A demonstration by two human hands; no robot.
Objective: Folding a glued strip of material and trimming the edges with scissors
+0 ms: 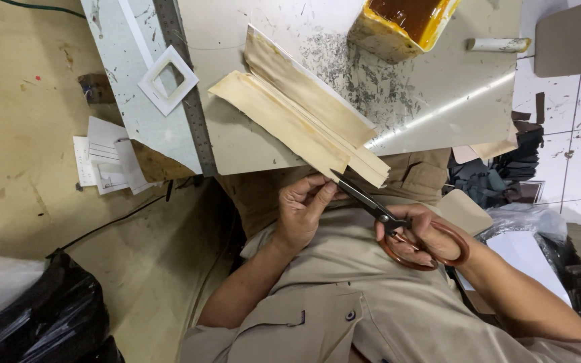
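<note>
The right hand (417, 232) has its fingers through the brown loops of a pair of scissors (384, 218), closed around the handles, with the dark blades pointing up and to the left toward the near end of a folded tan strip (304, 121). The blade tips sit at the strip's lower edge; whether they are already cutting into it is hard to tell from this angle. The left hand (302, 210) is curled, fingers bent inward, thumb and fingertips pinched just beside the blades, seemingly on the strip's end, though the grip itself is hidden. The strip lies diagonally on the grey surface (438, 101) and overhangs its near edge above the person's lap. Further back on the surface stand a yellow tub (388, 33) of brown liquid, a small white roll (495, 44), a steel ruler (186, 87) and 1 white square frame (167, 80).
</note>
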